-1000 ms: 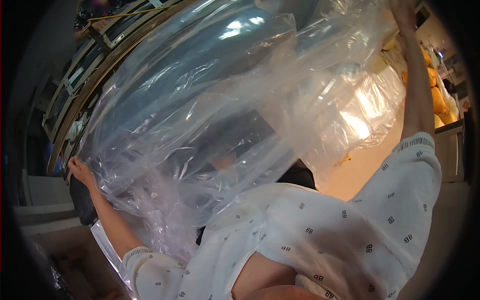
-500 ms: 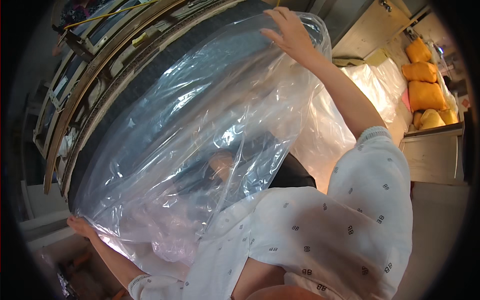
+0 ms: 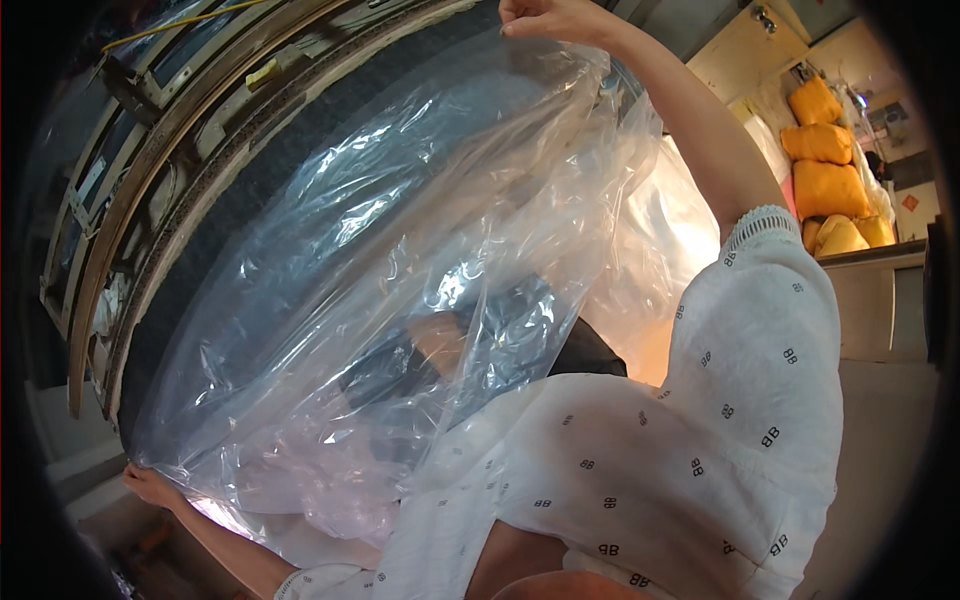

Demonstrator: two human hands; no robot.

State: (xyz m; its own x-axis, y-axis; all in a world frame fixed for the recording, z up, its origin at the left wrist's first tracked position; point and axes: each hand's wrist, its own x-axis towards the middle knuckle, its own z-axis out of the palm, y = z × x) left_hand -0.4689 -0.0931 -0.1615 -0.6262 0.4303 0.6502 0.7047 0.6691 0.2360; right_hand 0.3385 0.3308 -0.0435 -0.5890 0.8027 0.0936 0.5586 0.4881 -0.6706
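Observation:
A large sheet of clear plastic film (image 3: pixel 400 230) is spread in front of me, creased and shiny, from lower left to upper right. My left hand (image 3: pixel 150 485) is closed on its lower left corner, beside the dark surface's end. My right hand (image 3: pixel 545 18) is up at the top edge of the picture, partly cut off. Its fingers are curled together just above the film's far upper part; whether they pinch anything does not show. Under the film lies a dark surface (image 3: pixel 215 235) with a curved-looking edge. Through the film my legs show dimly.
Beyond the dark surface run long machine rails (image 3: pixel 150 170), with a yellow rod (image 3: pixel 180 25) above. At right, more clear film (image 3: pixel 675 215) hangs in bright light. Orange wrapped bundles (image 3: pixel 830 190) are stacked on a ledge beside a pale cabinet (image 3: pixel 865 310).
My right hand has moved up and left, its fingers going from spread to curled. The film's upper right part has dropped away from it. My left hand has shifted slightly down.

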